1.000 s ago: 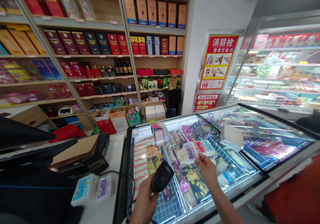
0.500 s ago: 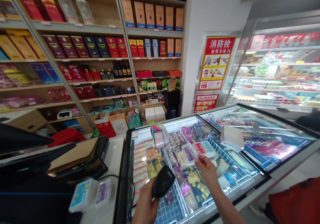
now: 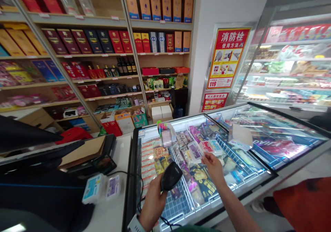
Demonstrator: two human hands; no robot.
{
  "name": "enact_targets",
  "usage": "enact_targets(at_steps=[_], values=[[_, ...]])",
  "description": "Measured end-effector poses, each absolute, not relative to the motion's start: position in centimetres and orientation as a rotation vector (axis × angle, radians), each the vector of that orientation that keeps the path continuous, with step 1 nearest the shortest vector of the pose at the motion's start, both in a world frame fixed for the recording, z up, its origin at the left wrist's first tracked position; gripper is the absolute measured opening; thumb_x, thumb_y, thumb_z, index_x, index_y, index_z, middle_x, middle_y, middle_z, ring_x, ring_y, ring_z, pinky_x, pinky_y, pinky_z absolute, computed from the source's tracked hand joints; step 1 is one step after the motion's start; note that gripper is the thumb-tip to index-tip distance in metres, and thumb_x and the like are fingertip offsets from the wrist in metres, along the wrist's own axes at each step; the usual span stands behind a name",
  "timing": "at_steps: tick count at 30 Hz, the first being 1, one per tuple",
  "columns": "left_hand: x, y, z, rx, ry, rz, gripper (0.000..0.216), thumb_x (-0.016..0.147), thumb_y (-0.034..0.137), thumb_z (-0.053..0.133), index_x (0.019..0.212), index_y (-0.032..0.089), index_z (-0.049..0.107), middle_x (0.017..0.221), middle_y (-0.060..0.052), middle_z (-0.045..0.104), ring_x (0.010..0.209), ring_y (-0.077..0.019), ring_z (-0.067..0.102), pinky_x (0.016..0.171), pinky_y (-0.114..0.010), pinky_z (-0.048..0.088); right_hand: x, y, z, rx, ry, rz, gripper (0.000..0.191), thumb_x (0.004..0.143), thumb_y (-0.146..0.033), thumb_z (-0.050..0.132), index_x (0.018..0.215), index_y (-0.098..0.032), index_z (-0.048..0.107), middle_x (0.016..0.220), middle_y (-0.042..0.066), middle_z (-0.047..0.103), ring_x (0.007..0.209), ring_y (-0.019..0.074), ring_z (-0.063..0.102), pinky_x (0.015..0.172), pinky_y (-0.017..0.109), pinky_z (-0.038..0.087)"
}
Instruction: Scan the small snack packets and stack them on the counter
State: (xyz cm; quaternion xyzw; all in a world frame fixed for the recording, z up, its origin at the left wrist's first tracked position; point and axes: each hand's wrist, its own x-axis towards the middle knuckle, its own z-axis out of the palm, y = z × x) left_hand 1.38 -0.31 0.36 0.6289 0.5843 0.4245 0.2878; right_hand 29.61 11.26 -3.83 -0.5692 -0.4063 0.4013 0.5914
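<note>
My left hand (image 3: 153, 204) grips a black barcode scanner (image 3: 170, 176), its cord trailing down to the left, above the glass-topped chest freezer (image 3: 261, 185). My right hand (image 3: 214, 168) holds up a fan of small flat packs (image 3: 204, 148) in purple, red and light blue, a short way right of the scanner's head. Both hands hover over the freezer's left glass lid, with wrapped frozen goods in wire baskets below.
Two small packs (image 3: 102, 187), blue and purple, lie on the white counter (image 3: 113, 214) left of the freezer. A dark register screen (image 3: 31, 145) stands at the left. Wooden shelves (image 3: 108, 56) of boxed goods fill the back wall. A person in orange (image 3: 307, 204) stands at bottom right.
The view has shifted slightly; both hands sit a little higher and closer together, with the scanner still aimed toward the packs. Grips are unchanged.
</note>
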Motion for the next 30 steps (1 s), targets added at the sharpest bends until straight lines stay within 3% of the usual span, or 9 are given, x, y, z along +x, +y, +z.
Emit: enact_targets(at_steps=[30], values=[[2.3, -0.2, 2.4, 1.811, 1.545, 1.01, 0.049, 0.072, 0.007, 0.053, 0.119, 0.016, 0.062, 0.115, -0.011, 0.072, 0.109, -0.0274, 0.066, 0.098, -0.046, 0.051, 28.5, 10.7, -3.3, -1.332, -0.927, 0.944, 0.05, 0.063, -0.056, 0.077, 0.094, -0.018, 0.066, 0.077, 0.004, 0.071, 0.068, 0.0215, 0.069, 0.073, 0.04, 0.06]])
